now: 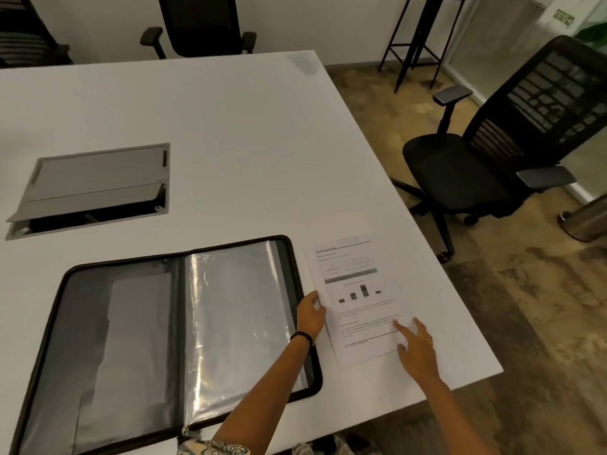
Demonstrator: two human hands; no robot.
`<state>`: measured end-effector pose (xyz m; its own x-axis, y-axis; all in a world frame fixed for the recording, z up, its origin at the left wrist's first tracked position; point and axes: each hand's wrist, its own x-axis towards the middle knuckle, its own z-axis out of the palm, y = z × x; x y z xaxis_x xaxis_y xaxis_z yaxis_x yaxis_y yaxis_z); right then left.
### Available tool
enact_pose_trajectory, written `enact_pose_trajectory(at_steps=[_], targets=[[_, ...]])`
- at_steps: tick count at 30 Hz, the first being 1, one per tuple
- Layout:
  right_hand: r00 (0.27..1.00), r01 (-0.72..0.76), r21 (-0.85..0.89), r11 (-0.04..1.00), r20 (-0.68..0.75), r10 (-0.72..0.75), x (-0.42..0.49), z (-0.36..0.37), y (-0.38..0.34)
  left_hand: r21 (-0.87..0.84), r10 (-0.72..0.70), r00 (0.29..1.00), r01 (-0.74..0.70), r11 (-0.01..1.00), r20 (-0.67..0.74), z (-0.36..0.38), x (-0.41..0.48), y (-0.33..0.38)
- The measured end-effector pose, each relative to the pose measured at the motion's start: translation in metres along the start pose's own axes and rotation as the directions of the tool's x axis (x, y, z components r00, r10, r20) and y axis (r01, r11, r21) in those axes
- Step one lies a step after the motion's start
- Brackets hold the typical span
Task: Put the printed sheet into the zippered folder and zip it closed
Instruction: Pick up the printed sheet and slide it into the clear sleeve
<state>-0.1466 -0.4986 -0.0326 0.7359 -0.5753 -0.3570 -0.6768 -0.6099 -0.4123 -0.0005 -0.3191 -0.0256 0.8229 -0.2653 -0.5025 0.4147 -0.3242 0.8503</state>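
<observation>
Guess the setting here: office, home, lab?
Most likely an office meeting room: a large white table with a built-in cable hatch, black mesh office chairs around it, and a zippered folder lying open beside a printed sheet.

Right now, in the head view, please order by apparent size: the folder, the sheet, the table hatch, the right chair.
1. folder
2. right chair, though it stands farther away
3. table hatch
4. sheet
</observation>
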Motion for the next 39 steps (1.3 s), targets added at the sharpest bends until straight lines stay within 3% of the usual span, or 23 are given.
enact_pose_trajectory(at_steps=[7,12,18,22,28,34,39], targets=[[1.000,0.010,-0.027,1.000,-0.014,-0.011,0.002,-0.002,-0.001,-0.139,-0.072,0.994,0.061,0.989,-0.078,0.016,0.022,0.002],[1.000,0.019,-0.065,0.998,-0.009,-0.019,0.001,-0.004,-0.001,-0.032,-0.033,0.995,0.030,0.999,-0.089,0.031,0.016,-0.003],[1.000,0.012,-0.115,0.993,-0.017,-0.015,0.005,-0.001,-0.005,-0.079,-0.042,0.995,0.034,0.996,-0.096,0.030,0.008,-0.006],[0.998,-0.003,0.105,0.995,-0.062,0.010,0.013,-0.002,-0.016,-0.115,-0.020,0.997,0.012,0.993,-0.071,0.019,0.007,-0.004],[0.991,-0.046,0.457,0.888,-0.090,0.098,0.021,0.000,-0.045,-0.095,0.074,0.997,-0.073,0.993,0.001,-0.028,0.005,-0.002],[0.983,-0.162,0.617,0.770,0.167,0.073,0.028,0.003,-0.083,-0.032,0.062,0.997,-0.061,0.998,0.035,-0.089,0.004,-0.005],[0.958,-0.236,0.700,0.674,0.283,0.042,0.031,0.012,-0.110,-0.012,0.079,0.997,-0.079,0.997,0.005,-0.133,-0.007,-0.016]])
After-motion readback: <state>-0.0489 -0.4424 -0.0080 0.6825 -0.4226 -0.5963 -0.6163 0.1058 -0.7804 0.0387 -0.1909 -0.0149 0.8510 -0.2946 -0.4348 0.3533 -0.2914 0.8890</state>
